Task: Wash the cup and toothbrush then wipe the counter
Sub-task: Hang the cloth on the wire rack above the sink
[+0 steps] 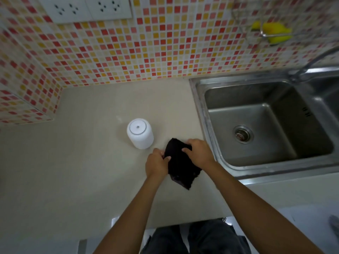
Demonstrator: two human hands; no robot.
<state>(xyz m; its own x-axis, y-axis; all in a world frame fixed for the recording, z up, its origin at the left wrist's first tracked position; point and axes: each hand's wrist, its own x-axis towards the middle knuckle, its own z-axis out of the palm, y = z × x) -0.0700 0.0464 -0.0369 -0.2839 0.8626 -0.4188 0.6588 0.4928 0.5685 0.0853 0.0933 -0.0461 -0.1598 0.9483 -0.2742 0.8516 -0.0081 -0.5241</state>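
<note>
A white cup (140, 133) stands upside down on the beige counter (82, 162), left of the sink. Just right of it both hands hold a black cloth (180, 165) above the counter. My left hand (157, 163) pinches the cloth's left edge between thumb and fingers. My right hand (199, 153) grips its upper right part, fingers curled over the fabric. The cloth's lower corner hangs toward the counter's front edge. No toothbrush is in view.
A steel sink (266, 123) with a drain lies to the right, and its tap (311, 61) reaches in from the top right. A wire rack with a yellow sponge (273, 32) hangs on the tiled wall. Power sockets (88, 8) sit high on the left.
</note>
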